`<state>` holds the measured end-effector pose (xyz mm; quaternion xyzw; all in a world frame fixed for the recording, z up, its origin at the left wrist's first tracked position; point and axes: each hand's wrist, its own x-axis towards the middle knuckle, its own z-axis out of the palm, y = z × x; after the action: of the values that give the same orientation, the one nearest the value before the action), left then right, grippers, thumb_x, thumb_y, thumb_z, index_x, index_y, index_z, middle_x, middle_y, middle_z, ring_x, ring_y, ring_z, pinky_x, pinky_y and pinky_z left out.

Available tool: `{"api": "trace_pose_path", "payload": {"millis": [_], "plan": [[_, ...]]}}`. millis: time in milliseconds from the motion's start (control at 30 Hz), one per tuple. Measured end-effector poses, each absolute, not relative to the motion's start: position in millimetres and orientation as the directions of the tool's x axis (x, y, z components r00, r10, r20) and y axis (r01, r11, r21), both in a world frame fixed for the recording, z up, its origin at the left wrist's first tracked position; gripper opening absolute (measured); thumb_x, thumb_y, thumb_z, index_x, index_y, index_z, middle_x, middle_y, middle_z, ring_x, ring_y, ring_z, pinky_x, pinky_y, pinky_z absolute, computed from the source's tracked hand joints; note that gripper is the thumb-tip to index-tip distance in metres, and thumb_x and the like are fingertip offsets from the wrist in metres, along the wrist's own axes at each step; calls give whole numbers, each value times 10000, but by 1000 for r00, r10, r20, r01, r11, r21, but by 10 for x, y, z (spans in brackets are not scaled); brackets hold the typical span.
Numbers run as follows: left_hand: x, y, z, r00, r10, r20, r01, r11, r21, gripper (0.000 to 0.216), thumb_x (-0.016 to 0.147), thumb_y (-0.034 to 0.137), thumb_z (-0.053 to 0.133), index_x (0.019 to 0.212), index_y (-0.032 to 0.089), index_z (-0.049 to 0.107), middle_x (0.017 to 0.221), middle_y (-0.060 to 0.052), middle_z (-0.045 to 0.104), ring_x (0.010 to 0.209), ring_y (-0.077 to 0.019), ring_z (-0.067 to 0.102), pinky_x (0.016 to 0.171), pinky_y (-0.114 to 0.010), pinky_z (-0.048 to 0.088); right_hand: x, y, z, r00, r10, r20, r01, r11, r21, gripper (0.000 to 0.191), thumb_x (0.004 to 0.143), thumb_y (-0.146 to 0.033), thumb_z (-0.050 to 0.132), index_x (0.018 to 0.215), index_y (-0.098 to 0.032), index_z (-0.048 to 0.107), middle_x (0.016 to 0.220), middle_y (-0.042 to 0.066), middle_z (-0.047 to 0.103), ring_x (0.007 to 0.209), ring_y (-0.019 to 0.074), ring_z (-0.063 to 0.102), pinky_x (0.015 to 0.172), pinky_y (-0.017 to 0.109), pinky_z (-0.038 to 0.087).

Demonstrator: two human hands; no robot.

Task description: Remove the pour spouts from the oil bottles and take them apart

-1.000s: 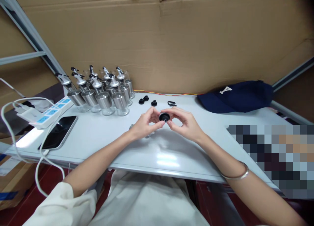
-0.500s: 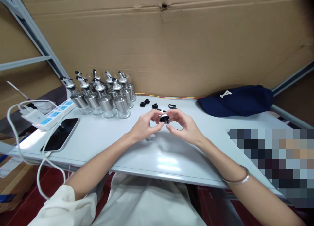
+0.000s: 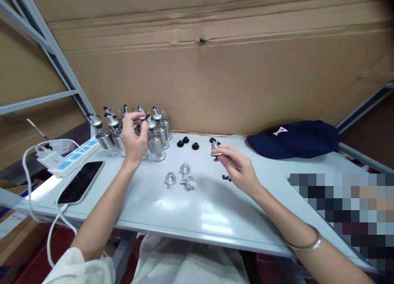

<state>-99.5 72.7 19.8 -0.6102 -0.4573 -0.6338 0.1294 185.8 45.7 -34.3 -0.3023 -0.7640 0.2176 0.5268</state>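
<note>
Pale table (image 3: 184,218), bottles (image 3: 156,146) (steel-sleeved), black stoppers (image 3: 195,146), metal pieces (image 3: 170,178), phone (image 3: 81,183), power strip (image 3: 74,157), cap (image 3: 298,142)

The pourer (image 3: 215,145) is silver and black; the stoppers (image 3: 195,146), black; the cap (image 3: 304,140), navy, white-lettered.

1 bottle (image 3: 145,156): mostly hidden by left grip (image 3: 134,138) | black pieces (image 3: 227,177): partly behind right grip (image 3: 237,167) | right-edge patch (image 3: 347,210): pixelated
</note>
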Motion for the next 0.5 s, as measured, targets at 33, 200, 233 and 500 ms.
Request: {"api": "trace_pose_path", "payload": {"millis": [33, 200, 233, 500], "plan": [[-1088, 790, 284, -236, 390, 890, 743, -518, 424, 147, 853, 205, 470, 987, 199, 531, 1006, -58, 575, 970, -170, 559, 838, -304, 486, 1860, 462, -344, -273, 679, 682, 248, 734, -632, 189, 914, -285, 465, 989, -245, 634, 989, 76, 627, 909, 202, 611, 714, 362, 568], [-1282, 1210, 796, -35, 561, 827, 846, -424, 323, 195, 789, 133, 486, 952, 180, 584, 1013, -80, 598, 968, -205, 565, 865, -350, 481, 1864, 489, -351, -284, 640, 714, 290, 767, -573, 183, 916, -222, 454, 997, -241, 617, 979, 73, 628, 917, 191, 598, 730, 350, 553], [-1268, 1309, 884, 11, 604, 797, 867, -402, 293, 208, 781, 122, 477, 945, 169, 596, 1006, -88, 605, 958, -209, 567, 883, -364, 469, 1866, 493, -347, -283, 637, 718, 304, 769, -563, 176, 912, -218, 461, 998, -241, 612, 976, 72, 630, 913, 189, 600, 739, 348, 548], [-1300, 1929, 1264, 114, 960, 255, 974, -159, 162, 278, 739, 181, 494, 962, 180, 660, 1029, -74, 686, 910, -212, 608, 831, -304, 459, 1928, 549, -337, -437, 753, 493, 543, 657, -523, 164, 888, -263, 482, 1022, -220, 567, 944, 75, 674, 762, 182, 635, 632, 305, 523]]}}
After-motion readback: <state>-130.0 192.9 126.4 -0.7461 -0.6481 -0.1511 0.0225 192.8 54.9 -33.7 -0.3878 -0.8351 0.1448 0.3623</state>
